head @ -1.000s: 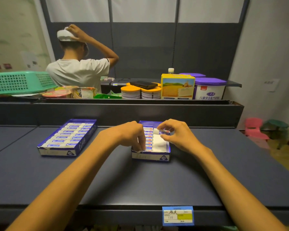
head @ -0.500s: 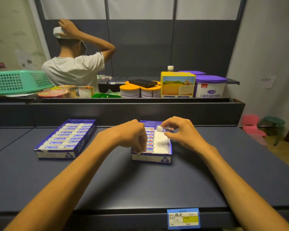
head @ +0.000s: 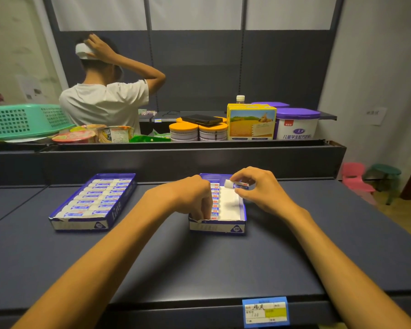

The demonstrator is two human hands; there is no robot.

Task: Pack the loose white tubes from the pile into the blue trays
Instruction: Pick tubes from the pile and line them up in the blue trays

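Observation:
Two blue trays sit on the dark shelf. The left tray point(head: 82, 225) is filled with rows of white tubes point(head: 93, 200). The middle tray point(head: 217, 226) holds a column of tubes point(head: 214, 201) in its left half, and its right half shows bare white bottom. My right hand point(head: 259, 189) pinches one white tube point(head: 237, 185) over the far right corner of that tray. My left hand point(head: 188, 197) has its fingers curled down onto the packed column, hiding the tray's left part. No loose pile is in view.
A raised ledge behind the trays carries orange-lidded tins point(head: 196, 131), a yellow box point(head: 250, 122), a purple-lidded tub point(head: 297, 123), snack cups and a green basket point(head: 22, 119). A person in a white shirt point(head: 105, 103) stands beyond. A price label point(head: 265, 311) hangs at the front edge.
My right hand has lifted the tube slightly toward the tray's far right corner. My left hand stays curled on the packed column. The view has shifted a little.

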